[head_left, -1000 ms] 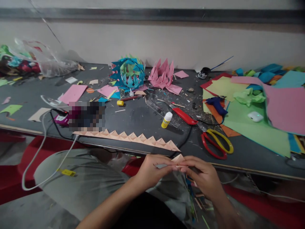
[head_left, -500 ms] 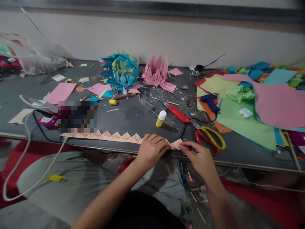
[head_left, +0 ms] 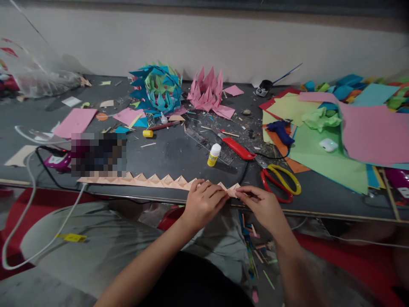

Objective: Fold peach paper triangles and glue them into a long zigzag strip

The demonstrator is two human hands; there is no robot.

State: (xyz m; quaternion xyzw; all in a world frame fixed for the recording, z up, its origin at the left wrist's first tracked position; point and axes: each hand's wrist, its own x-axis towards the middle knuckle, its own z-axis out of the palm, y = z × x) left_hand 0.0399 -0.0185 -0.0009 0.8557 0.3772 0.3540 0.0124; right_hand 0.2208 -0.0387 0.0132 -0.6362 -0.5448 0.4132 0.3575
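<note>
A long peach strip of folded paper points (head_left: 155,181) lies along the table's front edge. My left hand (head_left: 204,200) is closed over the strip near its right part, fingers bent and pressing on it. At the strip's right end, my right hand (head_left: 260,207) pinches the last folded piece between thumb and fingers. The two hands are close together, with a little peach paper showing between them. A glue stick with a white cap (head_left: 214,154) stands upright just behind my left hand.
Scissors (head_left: 283,181) and a red-handled cutter (head_left: 238,147) lie to the right. Stacked coloured sheets (head_left: 329,162) and a blue glue gun (head_left: 281,132) are further right. Blue (head_left: 159,91) and pink (head_left: 207,91) folded paper rings stand behind. A purple device (head_left: 60,160) with cables is at left.
The camera view has shifted slightly. My right hand has moved a little left, closer to my left hand, still pinching the strip's end.
</note>
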